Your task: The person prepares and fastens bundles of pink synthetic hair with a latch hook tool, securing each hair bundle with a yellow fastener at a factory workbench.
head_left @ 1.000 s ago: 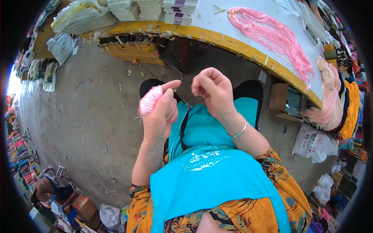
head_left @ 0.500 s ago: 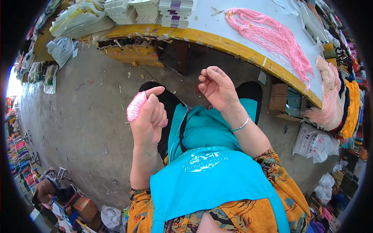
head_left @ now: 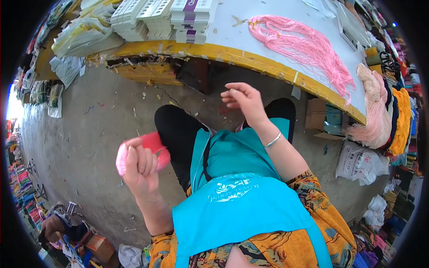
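Note:
My left hand (head_left: 141,169), at the left, has its fingers closed on a pink thread bundle (head_left: 161,156). Some of the bundle shows on both sides of the fingers, and its far part is smeared by motion. My right hand (head_left: 243,100) is raised in front of the table edge, with its fingers bent and drawn in towards the thumb; anything between the fingertips is too fine to see. A long skein of pink thread (head_left: 297,47) lies on the white tabletop (head_left: 237,42) beyond my right hand.
Stacks of white cards (head_left: 192,20) and plastic packets (head_left: 87,35) lie along the table's yellow edge (head_left: 250,59). Orange yarn (head_left: 401,120) and pale pink yarn (head_left: 373,109) hang at the right. Below are a cardboard box (head_left: 315,115) and a white bag (head_left: 359,163).
My left hand has moved left and down, and more of the pink bundle shows. My right hand has shifted slightly left and turned. The table appears a little lower in the view.

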`<act>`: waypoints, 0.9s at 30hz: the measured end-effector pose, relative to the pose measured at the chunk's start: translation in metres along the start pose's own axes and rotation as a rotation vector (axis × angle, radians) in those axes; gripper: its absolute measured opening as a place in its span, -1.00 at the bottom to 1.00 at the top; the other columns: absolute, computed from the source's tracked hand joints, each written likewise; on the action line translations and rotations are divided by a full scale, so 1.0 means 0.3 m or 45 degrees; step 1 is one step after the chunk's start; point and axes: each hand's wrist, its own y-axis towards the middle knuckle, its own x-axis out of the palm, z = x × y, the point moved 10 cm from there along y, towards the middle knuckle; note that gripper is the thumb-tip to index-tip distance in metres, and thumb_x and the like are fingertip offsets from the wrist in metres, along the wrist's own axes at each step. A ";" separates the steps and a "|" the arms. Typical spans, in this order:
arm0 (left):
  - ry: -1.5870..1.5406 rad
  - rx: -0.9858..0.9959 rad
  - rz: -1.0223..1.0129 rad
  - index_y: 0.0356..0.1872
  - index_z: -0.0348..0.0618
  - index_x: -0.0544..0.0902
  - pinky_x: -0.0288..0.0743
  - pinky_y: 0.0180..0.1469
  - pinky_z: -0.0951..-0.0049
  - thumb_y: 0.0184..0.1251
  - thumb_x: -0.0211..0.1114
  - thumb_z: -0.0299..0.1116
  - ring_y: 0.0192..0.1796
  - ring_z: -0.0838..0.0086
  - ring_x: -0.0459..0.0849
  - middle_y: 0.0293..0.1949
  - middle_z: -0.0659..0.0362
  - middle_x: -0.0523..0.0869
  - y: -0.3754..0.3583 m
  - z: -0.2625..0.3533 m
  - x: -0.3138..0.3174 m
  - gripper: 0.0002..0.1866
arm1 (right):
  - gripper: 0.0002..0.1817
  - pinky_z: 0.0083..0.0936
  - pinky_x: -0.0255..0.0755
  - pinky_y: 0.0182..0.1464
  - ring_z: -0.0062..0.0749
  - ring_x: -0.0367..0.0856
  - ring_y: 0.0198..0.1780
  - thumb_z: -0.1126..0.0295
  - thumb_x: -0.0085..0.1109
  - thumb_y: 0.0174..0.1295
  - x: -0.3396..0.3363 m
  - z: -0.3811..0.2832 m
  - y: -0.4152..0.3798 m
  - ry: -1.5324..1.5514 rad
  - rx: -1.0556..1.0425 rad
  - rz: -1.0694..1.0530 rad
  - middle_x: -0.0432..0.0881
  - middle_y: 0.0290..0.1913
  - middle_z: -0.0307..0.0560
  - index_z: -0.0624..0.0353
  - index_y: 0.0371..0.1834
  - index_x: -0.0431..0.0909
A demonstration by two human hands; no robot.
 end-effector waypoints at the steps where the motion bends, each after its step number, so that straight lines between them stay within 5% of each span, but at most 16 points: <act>1: -0.017 0.016 -0.001 0.04 -0.34 0.54 -0.01 -0.66 0.67 0.57 -0.02 -0.33 -0.68 0.76 0.08 -0.67 0.40 0.19 -0.003 0.014 -0.001 -0.71 | -0.78 -0.52 0.58 -0.22 -0.39 0.71 -0.28 0.49 0.03 0.35 -0.021 -0.013 0.015 -0.353 -0.198 0.025 0.73 -0.22 0.00 0.25 -0.01 0.60; 3: -0.042 0.051 0.023 0.03 -0.36 0.53 -0.02 -0.65 0.68 0.57 -0.02 -0.33 -0.69 0.76 0.07 -0.67 0.40 0.18 -0.013 0.040 -0.022 -0.71 | -0.72 -0.36 0.57 -0.34 -0.26 0.68 -0.49 0.48 0.07 0.25 -0.019 -0.059 0.009 -1.049 -0.519 0.045 0.71 -0.34 0.04 0.11 0.01 0.61; 7: 0.018 0.166 0.041 -0.01 -0.38 0.51 -0.04 -0.66 0.68 0.56 0.00 -0.34 -0.68 0.76 0.07 -0.67 0.40 0.17 -0.029 0.123 -0.036 -0.73 | -0.68 -0.27 0.58 -0.27 -0.17 0.70 -0.40 0.45 0.11 0.16 -0.024 -0.116 0.018 -1.634 -0.738 0.123 0.70 -0.38 0.00 0.08 0.01 0.62; 8: 0.030 0.195 0.047 -0.03 -0.39 0.51 -0.04 -0.66 0.68 0.55 0.00 -0.35 -0.68 0.76 0.07 -0.67 0.39 0.16 -0.036 0.148 -0.037 -0.74 | -0.69 -0.27 0.57 -0.23 -0.18 0.70 -0.36 0.43 0.14 0.12 0.009 -0.171 -0.017 -1.665 -1.001 0.121 0.69 -0.41 -0.01 0.06 -0.03 0.63; 11: 0.090 0.305 0.075 -0.11 -0.35 0.51 -0.06 -0.69 0.67 0.58 -0.05 -0.34 -0.73 0.76 0.08 -0.73 0.41 0.18 -0.057 0.251 -0.023 -0.75 | -0.85 -0.36 0.55 -0.18 -0.24 0.70 -0.31 0.38 0.23 0.08 0.025 -0.292 -0.042 -1.453 -0.967 0.014 0.69 -0.44 -0.05 0.11 -0.29 0.68; 12: 0.013 0.337 0.015 -0.04 -0.35 0.53 -0.05 -0.70 0.68 0.56 -0.03 -0.37 -0.74 0.76 0.10 -0.73 0.41 0.20 -0.064 0.285 -0.003 -0.75 | -0.87 -0.45 0.55 -0.21 -0.28 0.70 -0.33 0.38 0.25 0.11 -0.015 -0.293 -0.014 -1.306 -0.686 -0.097 0.70 -0.42 -0.08 0.17 -0.32 0.69; 14: -0.065 0.410 -0.154 0.09 -0.35 0.52 -0.03 -0.73 0.70 0.55 -0.01 -0.37 -0.76 0.77 0.12 -0.74 0.39 0.23 -0.075 0.364 0.065 -0.71 | -0.78 -0.54 0.45 -0.36 -0.59 0.60 -0.46 0.34 0.22 0.20 -0.137 -0.400 0.031 -0.991 -0.521 0.104 0.66 -0.54 -0.12 0.33 -0.37 0.63; 15: -0.232 0.412 -0.246 0.28 -0.31 0.44 0.06 -0.77 0.74 0.53 0.04 -0.37 -0.79 0.78 0.15 -0.76 0.38 0.29 -0.086 0.395 0.089 -0.62 | -0.74 -0.34 0.45 -0.36 -0.11 0.64 -0.45 0.25 0.20 0.17 -0.200 -0.509 0.030 -1.156 -0.700 0.406 0.63 -0.53 0.04 0.25 -0.48 0.62; 16: -0.240 0.479 -0.316 0.32 -0.28 0.41 0.09 -0.78 0.75 0.51 0.08 -0.39 -0.80 0.78 0.17 -0.76 0.37 0.31 -0.093 0.434 0.133 -0.58 | -0.73 -0.33 0.45 -0.38 -0.08 0.64 -0.45 0.23 0.20 0.19 -0.259 -0.587 0.049 -1.279 -0.790 0.595 0.65 -0.52 0.02 0.23 -0.46 0.63; 19: -0.413 0.543 -0.579 0.44 -0.29 0.23 0.15 -0.78 0.71 0.37 0.20 -0.52 -0.82 0.75 0.24 -0.76 0.31 0.42 -0.117 0.511 0.323 -0.37 | -0.73 -0.39 0.42 -0.43 -0.24 0.63 -0.51 0.22 0.24 0.20 -0.461 -0.654 0.208 -1.376 -0.843 0.832 0.67 -0.53 -0.03 0.24 -0.46 0.64; 21: -0.475 0.525 -0.807 0.43 -0.42 0.18 0.14 -0.79 0.67 0.28 0.25 -0.59 -0.83 0.70 0.28 -0.77 0.24 0.47 -0.138 0.563 0.435 -0.30 | -0.75 -0.64 0.30 -0.52 -0.60 0.53 -0.56 0.27 0.21 0.30 -0.601 -0.562 0.353 -0.723 -0.467 0.622 0.63 -0.56 -0.24 0.22 -0.44 0.64; 22: -0.492 0.573 -0.885 0.39 -0.45 0.23 0.15 -0.79 0.67 0.25 0.24 -0.62 -0.83 0.69 0.29 -0.78 0.23 0.47 -0.147 0.590 0.480 -0.33 | -0.73 -0.73 0.27 -0.56 -0.69 0.48 -0.60 0.21 0.18 0.34 -0.569 -0.533 0.346 -0.314 -0.294 0.436 0.64 -0.53 -0.26 0.17 -0.40 0.64; 23: -0.508 0.620 -0.963 0.36 -0.48 0.28 0.16 -0.78 0.67 0.22 0.23 -0.64 -0.84 0.69 0.30 -0.79 0.23 0.48 -0.157 0.607 0.525 -0.36 | -0.73 -0.73 0.27 -0.56 -0.69 0.48 -0.60 0.21 0.18 0.34 -0.545 -0.556 0.300 -0.308 -0.301 0.433 0.64 -0.53 -0.26 0.17 -0.40 0.64; 24: -0.620 0.651 -0.878 0.04 -0.42 0.54 0.17 -0.78 0.70 0.15 0.22 -0.65 -0.84 0.69 0.31 -0.80 0.24 0.49 -0.154 0.610 0.537 -0.63 | -0.71 -0.70 0.32 -0.55 -0.66 0.49 -0.60 0.20 0.18 0.35 -0.494 -0.559 0.256 -0.208 -0.279 0.324 0.66 -0.52 -0.23 0.20 -0.38 0.65; 25: -0.614 0.655 -0.879 0.04 -0.42 0.54 0.17 -0.78 0.70 0.15 0.22 -0.65 -0.84 0.69 0.31 -0.80 0.24 0.49 -0.159 0.613 0.538 -0.63 | -0.69 -0.67 0.37 -0.53 -0.63 0.50 -0.59 0.18 0.19 0.36 -0.441 -0.555 0.212 -0.110 -0.254 0.213 0.67 -0.51 -0.19 0.22 -0.36 0.65; 27: -0.572 0.617 -0.840 -0.31 -0.24 0.55 0.18 -0.77 0.73 0.14 0.23 -0.59 -0.84 0.72 0.30 -0.81 0.27 0.48 -0.154 0.613 0.524 -0.90 | -0.63 -0.66 0.42 -0.51 -0.59 0.56 -0.56 0.11 0.15 0.38 -0.357 -0.504 0.111 0.037 -0.151 0.080 0.70 -0.47 -0.13 0.26 -0.30 0.65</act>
